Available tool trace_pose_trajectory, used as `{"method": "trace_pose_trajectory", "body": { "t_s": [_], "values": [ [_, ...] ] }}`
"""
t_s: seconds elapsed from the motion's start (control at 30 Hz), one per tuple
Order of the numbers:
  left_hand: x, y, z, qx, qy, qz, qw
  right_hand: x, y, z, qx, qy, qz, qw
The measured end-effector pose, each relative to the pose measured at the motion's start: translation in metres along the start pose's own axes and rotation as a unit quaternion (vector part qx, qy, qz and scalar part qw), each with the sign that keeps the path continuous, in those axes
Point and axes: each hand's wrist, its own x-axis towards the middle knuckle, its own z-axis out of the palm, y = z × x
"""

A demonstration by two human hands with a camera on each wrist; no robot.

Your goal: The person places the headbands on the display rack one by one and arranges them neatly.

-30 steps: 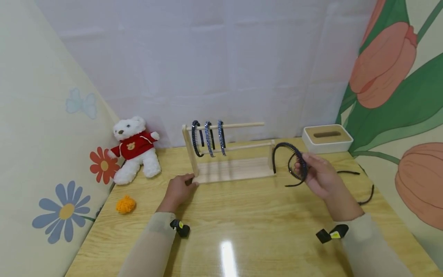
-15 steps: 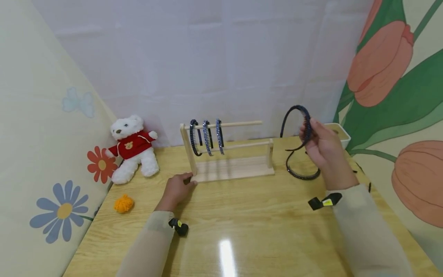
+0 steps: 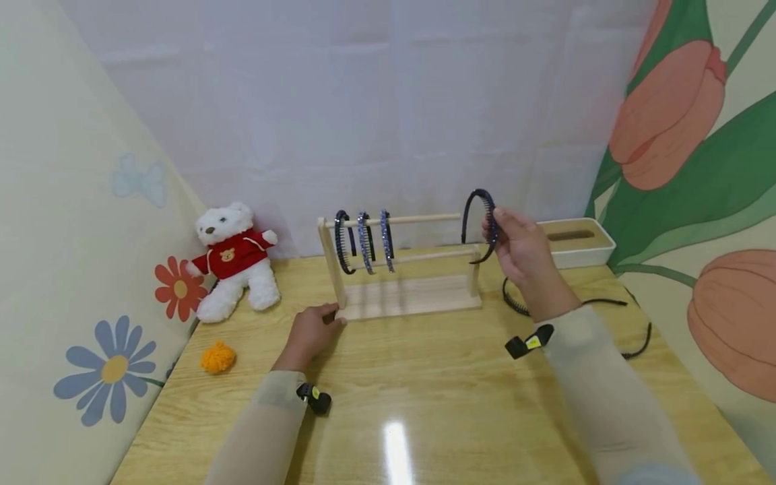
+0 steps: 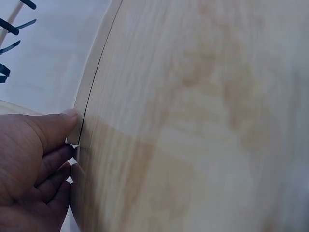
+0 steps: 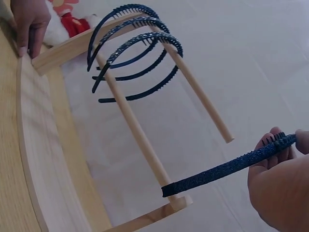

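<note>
In the head view my right hand point(image 3: 526, 254) pinches a dark glittery toothed headband point(image 3: 492, 229) between thumb and fingers. That headband is held up at the right end of a wooden headband rack point(image 3: 412, 296); in the right wrist view one tip overlaps the rack's lower rod point(image 5: 140, 130), near the free end of its upper rod point(image 5: 203, 101). Three glittery headbands point(image 3: 366, 244) hang on the rods toward the left post. At the base's front left corner my left hand point(image 3: 308, 337) holds the rack, its thumb on the edge in the left wrist view.
More dark headbands point(image 3: 606, 302) lie on the table point(image 3: 436, 391) at the right, partly behind my right hand. A white box with a wooden slotted lid point(image 3: 582, 254) stands behind them. On the left are a white teddy bear point(image 3: 233, 259) and an orange pompom-like thing point(image 3: 217, 357).
My right hand lifts the headband off to the right of the rack, then brings it left to the rods' right end. The left hand stays at the base corner.
</note>
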Motion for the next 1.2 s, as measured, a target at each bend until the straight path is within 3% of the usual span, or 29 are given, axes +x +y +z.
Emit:
{"method": "trace_pose_trajectory", "body": {
  "t_s": [0.37, 0.93, 1.2],
  "values": [
    [-0.003, 0.000, 0.000, 0.005, 0.003, 0.000, 1.0000, -0.001, 0.037, 0.010, -0.072, 0.028, 0.013, 0.9969],
    [0.000, 0.001, -0.002, -0.002, -0.009, -0.012, 0.9999, 0.002, 0.080, 0.064, -0.114, 0.012, 0.008, 0.9934],
    [0.001, 0.001, -0.001, -0.008, -0.013, -0.019, 0.9997, 0.004, 0.093, 0.076, -0.129, 0.017, 0.027, 0.9911]
  ]
}}
